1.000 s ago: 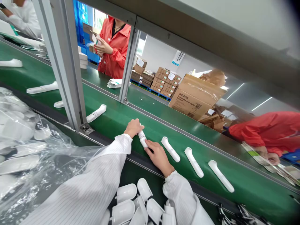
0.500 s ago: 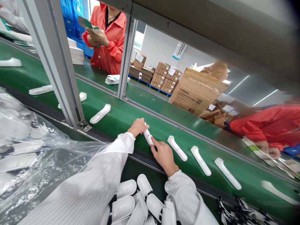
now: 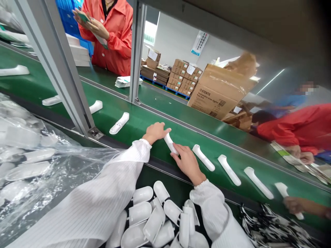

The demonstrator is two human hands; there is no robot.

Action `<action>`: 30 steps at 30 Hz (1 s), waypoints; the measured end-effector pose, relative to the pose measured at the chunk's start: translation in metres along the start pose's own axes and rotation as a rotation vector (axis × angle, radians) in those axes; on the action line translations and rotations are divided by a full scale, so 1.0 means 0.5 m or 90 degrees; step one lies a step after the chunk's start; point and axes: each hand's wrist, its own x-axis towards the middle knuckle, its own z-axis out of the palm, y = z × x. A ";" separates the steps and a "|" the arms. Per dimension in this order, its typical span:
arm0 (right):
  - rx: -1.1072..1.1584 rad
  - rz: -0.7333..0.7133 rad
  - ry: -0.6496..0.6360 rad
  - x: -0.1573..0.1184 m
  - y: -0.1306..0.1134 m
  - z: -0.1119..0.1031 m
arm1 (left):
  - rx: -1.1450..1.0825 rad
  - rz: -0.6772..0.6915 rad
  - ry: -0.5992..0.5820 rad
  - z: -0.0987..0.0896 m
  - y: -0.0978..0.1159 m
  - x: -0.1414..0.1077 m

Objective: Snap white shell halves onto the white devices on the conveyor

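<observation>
A slim white device [image 3: 170, 142] lies on the green conveyor belt [image 3: 144, 120] between my hands. My left hand [image 3: 156, 131] has its fingers closed at the device's upper end. At the lower end, my right hand [image 3: 187, 160] touches it with thumb and fingers, closed on it. Similar white devices lie spaced along the belt, one [image 3: 119, 123] to the left and one [image 3: 203, 157] just right of my right hand. White plastic covers [image 3: 139, 213] are heaped below my forearms.
A metal post [image 3: 58, 69] rises at the left, above a clear plastic bag [image 3: 64, 179] of white parts. Black and white cables [image 3: 269, 224] lie lower right. Another person's hand [image 3: 294, 205] reaches onto the belt. People in red stand across it; a carton [image 3: 214, 93] is behind.
The devices on the belt have shifted right, and my hands have moved right with the one between them. Another person's hand has come onto a device at the far right.
</observation>
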 end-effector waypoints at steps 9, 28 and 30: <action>0.290 -0.297 -0.367 -0.026 -0.119 -0.012 | 0.145 -0.286 0.263 -0.109 -0.159 0.001; 0.359 0.031 0.110 0.018 0.003 0.079 | 0.078 -0.152 0.023 -0.052 -0.032 0.020; 0.298 0.002 0.096 0.016 -0.001 0.082 | 0.089 -0.139 0.008 -0.034 -0.036 0.021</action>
